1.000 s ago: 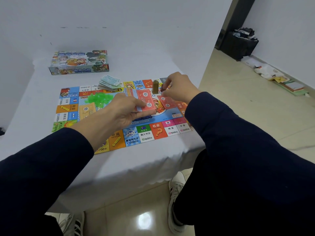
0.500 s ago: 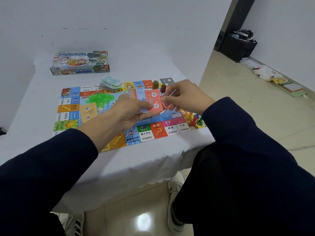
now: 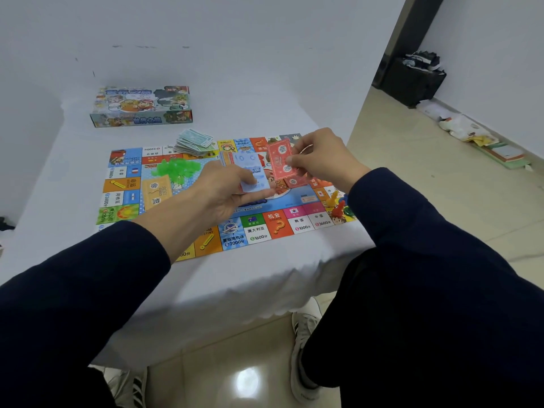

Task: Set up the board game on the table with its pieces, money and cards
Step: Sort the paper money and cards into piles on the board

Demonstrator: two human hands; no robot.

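Low in the frame, two dark sleeves reach up over the white table (image 3: 265, 278) toward the game board (image 3: 259, 231), which lies flat across the middle of the picture. At centre, the left hand (image 3: 223, 192) grips a small stack of notes (image 3: 250, 169) with a pale blue one on top, thumb over it and fingers curled beneath; the stack's long axis runs from the palm up toward the top of the frame. Just right of it, the right hand (image 3: 321, 160) pinches a single red note (image 3: 281, 160) between thumb and fingers at its right edge, the note upright with its long axis nearly vertical in the picture. The red note sits immediately right of the stack, almost touching, so the right hand is the nearer one for laying it down. More red notes (image 3: 297, 181) lie on the board directly below it, and that is probably where it goes.

At the board's lower right corner stand coloured pawns (image 3: 338, 207). Left of centre lie a green plastic heap (image 3: 173, 169) and an orange card deck (image 3: 157, 192). Farther up, at the board's top edge, sits a greenish banknote pile (image 3: 194, 142). The game box (image 3: 141, 106) rests in the upper left.
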